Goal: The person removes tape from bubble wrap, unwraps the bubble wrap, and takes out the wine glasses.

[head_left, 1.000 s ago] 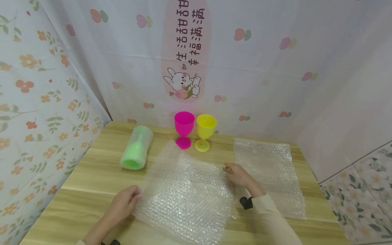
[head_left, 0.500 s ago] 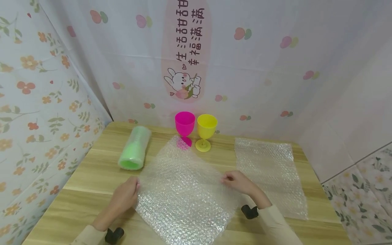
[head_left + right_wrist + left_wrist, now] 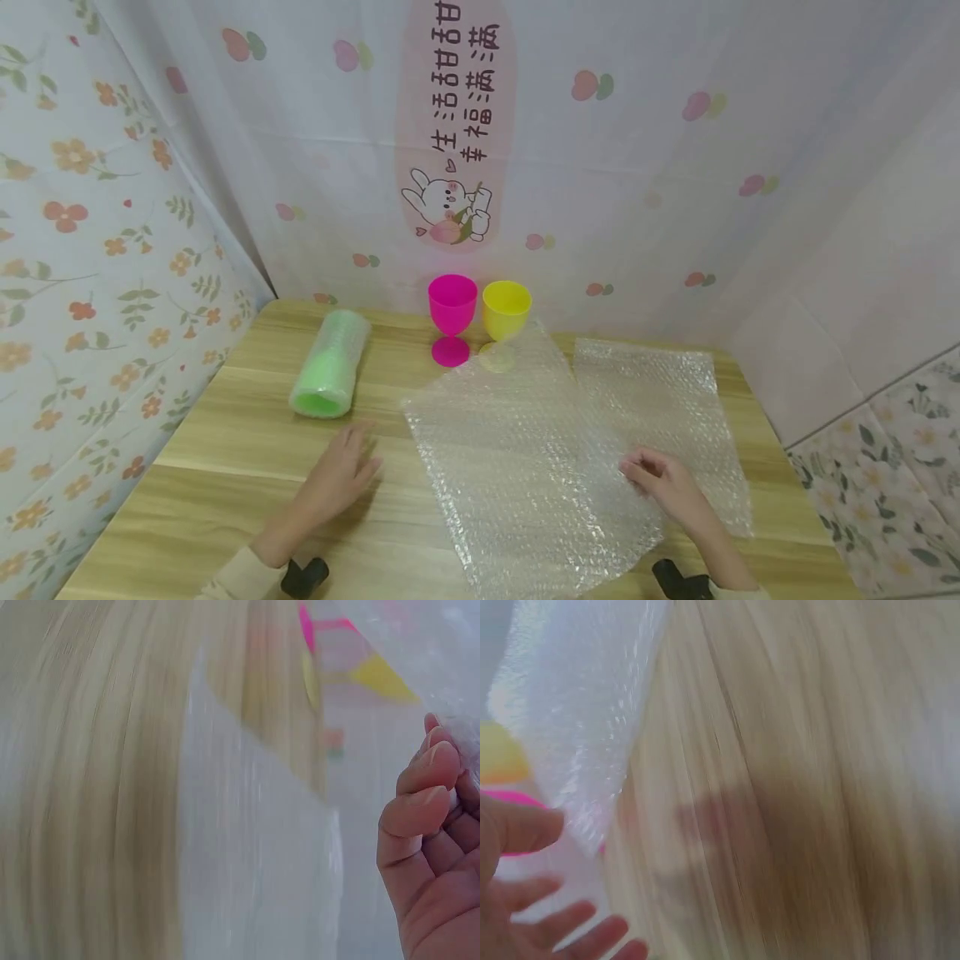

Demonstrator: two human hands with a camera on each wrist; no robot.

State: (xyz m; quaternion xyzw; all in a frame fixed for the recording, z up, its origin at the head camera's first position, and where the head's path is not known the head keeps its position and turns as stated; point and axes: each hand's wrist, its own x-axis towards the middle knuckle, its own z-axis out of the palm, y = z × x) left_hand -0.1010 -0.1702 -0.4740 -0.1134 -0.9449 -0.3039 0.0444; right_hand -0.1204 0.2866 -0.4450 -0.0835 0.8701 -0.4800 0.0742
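A clear sheet of bubble wrap point(image 3: 517, 467) is held up over the middle of the table, its right edge pinched by my right hand point(image 3: 663, 483). In the right wrist view the fingers point(image 3: 424, 814) curl against the sheet's edge. My left hand point(image 3: 337, 475) is apart from the sheet, to its left, with fingers spread, as the left wrist view also shows. Behind the sheet stand a magenta goblet point(image 3: 452, 304) and a yellow goblet point(image 3: 506, 308); the sheet veils the yellow one's foot.
A green cup-like thing rolled in bubble wrap point(image 3: 330, 362) lies at the left back. Another bubble wrap sheet point(image 3: 675, 383) lies flat on the right of the wooden table point(image 3: 225, 467). A printed curtain point(image 3: 600, 183) hangs behind the table.
My left hand has let go of the bubble wrap's left edge and opened. The right hand has drawn the sheet to the right, uncovering the magenta goblet's foot.
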